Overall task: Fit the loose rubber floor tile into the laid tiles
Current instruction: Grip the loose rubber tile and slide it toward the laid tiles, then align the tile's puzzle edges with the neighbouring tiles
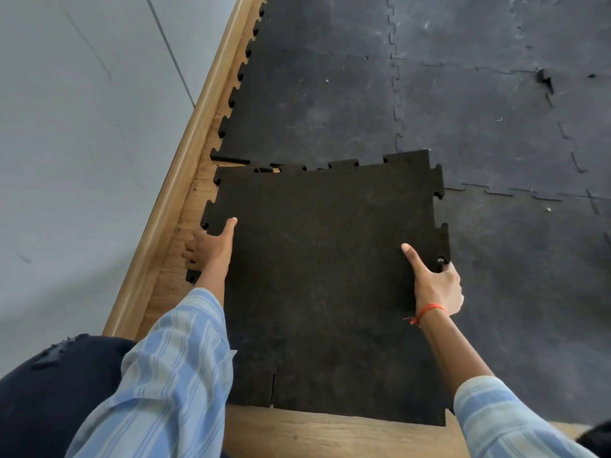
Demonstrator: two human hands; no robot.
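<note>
The laid tiles [330, 94] lie beyond both grips. The loose tile [324, 276], clamped at its side edges by left hand [208, 246] and right hand [436, 285], overlaps them ahead. Risk: misaligned tabs ride up, particularly beyond the right grip, leaving the seam raised.
</note>
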